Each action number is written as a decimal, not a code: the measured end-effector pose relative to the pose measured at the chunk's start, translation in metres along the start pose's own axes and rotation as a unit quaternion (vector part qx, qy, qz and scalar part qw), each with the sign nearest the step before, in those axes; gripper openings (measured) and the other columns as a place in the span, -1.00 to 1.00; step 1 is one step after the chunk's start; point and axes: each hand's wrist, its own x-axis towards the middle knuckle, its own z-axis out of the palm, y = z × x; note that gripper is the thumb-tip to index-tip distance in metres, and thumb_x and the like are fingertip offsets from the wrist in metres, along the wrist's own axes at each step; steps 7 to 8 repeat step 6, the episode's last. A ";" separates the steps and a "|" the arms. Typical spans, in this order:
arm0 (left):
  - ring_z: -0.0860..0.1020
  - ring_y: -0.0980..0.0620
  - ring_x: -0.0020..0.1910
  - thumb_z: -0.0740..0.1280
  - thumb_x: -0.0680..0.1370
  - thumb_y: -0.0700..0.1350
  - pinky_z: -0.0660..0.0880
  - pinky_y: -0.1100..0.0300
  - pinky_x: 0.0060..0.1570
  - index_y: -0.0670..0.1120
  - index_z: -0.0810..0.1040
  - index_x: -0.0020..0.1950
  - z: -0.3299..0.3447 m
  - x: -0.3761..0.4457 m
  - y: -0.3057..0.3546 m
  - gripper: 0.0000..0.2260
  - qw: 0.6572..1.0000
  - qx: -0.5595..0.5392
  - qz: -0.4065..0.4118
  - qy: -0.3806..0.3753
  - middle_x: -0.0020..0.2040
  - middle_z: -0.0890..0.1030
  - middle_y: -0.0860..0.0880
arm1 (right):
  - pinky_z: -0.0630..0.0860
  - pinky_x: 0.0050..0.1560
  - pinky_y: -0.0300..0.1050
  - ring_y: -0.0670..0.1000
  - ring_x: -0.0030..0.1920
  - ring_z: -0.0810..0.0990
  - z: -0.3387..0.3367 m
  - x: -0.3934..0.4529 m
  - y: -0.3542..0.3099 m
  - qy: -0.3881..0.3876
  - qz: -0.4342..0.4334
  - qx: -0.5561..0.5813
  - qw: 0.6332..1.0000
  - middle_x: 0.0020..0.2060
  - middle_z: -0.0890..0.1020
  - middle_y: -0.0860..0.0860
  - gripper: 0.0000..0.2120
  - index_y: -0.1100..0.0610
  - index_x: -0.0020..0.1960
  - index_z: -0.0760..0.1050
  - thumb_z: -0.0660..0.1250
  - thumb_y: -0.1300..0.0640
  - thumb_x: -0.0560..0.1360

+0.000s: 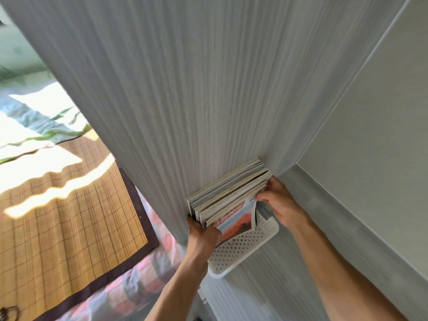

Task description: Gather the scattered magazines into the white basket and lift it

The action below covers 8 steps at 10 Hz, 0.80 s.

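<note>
A thick stack of magazines (228, 194) stands on edge in the white perforated basket (240, 247), leaning against a tall grey wood-grain panel. The front magazine has a red and blue cover. My left hand (202, 235) grips the stack's near left corner. My right hand (279, 201) holds the stack's right edge, fingers curled on the front magazines. The basket rests on a grey surface; its inside is mostly hidden by the magazines.
The grey wood-grain panel (173, 93) rises right behind the basket. A pale wall (375, 135) closes the right side. To the left lies a bed with a bamboo mat (69, 200) and a checked sheet (143, 281).
</note>
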 end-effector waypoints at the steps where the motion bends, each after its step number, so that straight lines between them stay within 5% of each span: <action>1: 0.52 -0.01 0.06 0.32 0.29 -0.35 0.42 0.06 -0.04 0.05 0.39 0.24 -0.002 0.002 -0.003 -0.43 1.000 -0.022 -0.016 0.010 0.08 0.61 -0.01 | 0.65 -0.07 -0.09 0.06 0.09 0.66 0.006 -0.006 0.004 0.012 -0.002 0.014 1.000 0.01 0.69 -0.01 -0.43 -0.06 0.19 0.52 0.37 0.46 0.33; 2: 0.50 0.08 -0.05 0.35 0.36 -0.32 0.38 0.15 -0.18 0.06 0.40 0.20 0.002 -0.005 -0.008 -0.52 0.998 -0.045 -0.027 0.039 0.04 0.60 0.02 | 0.51 -0.40 -0.33 -0.13 -0.13 0.57 0.021 -0.043 0.035 0.270 0.073 0.029 0.960 0.04 0.56 -0.12 -0.41 -0.03 0.37 0.34 0.38 0.34 0.43; 3: 0.51 0.03 -0.08 0.38 0.30 -0.24 0.34 0.18 -0.28 0.01 0.42 0.11 0.003 -0.008 -0.012 -0.59 0.997 -0.054 -0.041 0.048 0.00 0.60 -0.04 | 0.54 -0.30 -0.23 -0.03 -0.11 0.61 0.043 -0.073 0.068 0.293 0.149 0.075 0.942 0.06 0.61 0.06 -0.52 0.09 0.31 0.41 0.33 0.35 0.43; 4: 0.55 -0.02 -0.11 0.35 0.16 -0.19 0.39 0.15 -0.28 -0.02 0.43 0.04 0.003 -0.009 -0.014 -0.55 0.997 -0.048 -0.059 0.020 -0.07 0.60 -0.09 | 0.59 0.06 -0.04 0.08 0.15 0.62 0.084 -0.089 0.079 0.055 0.144 0.149 0.977 0.15 0.65 0.11 -0.53 -0.01 0.15 0.57 0.30 0.40 0.35; 5: 0.56 -0.04 -0.17 0.33 0.13 -0.21 0.41 0.18 -0.32 -0.05 0.45 0.04 -0.003 -0.009 -0.011 -0.53 0.998 -0.035 -0.047 -0.004 -0.08 0.62 -0.12 | 0.55 0.21 0.04 0.07 0.23 0.59 0.103 -0.086 0.067 -0.019 0.121 0.167 0.978 0.21 0.63 0.04 -0.41 -0.04 0.26 0.48 0.26 0.44 0.34; 6: 0.57 -0.07 -0.15 0.35 0.15 -0.23 0.48 0.11 -0.25 -0.10 0.51 0.08 -0.018 -0.006 -0.018 -0.51 0.999 -0.025 -0.024 -0.031 -0.02 0.66 -0.13 | 0.53 0.20 0.03 0.04 0.20 0.58 0.100 -0.098 0.066 0.078 0.137 0.067 0.985 0.09 0.67 -0.03 -0.55 -0.08 0.16 0.51 0.32 0.33 0.37; 8: 0.57 -0.07 -0.15 0.35 0.15 -0.23 0.48 0.11 -0.25 -0.10 0.51 0.08 -0.018 -0.006 -0.018 -0.51 0.999 -0.025 -0.024 -0.031 -0.02 0.66 -0.13 | 0.53 0.20 0.03 0.04 0.20 0.58 0.100 -0.098 0.066 0.078 0.137 0.067 0.985 0.09 0.67 -0.03 -0.55 -0.08 0.16 0.51 0.32 0.33 0.37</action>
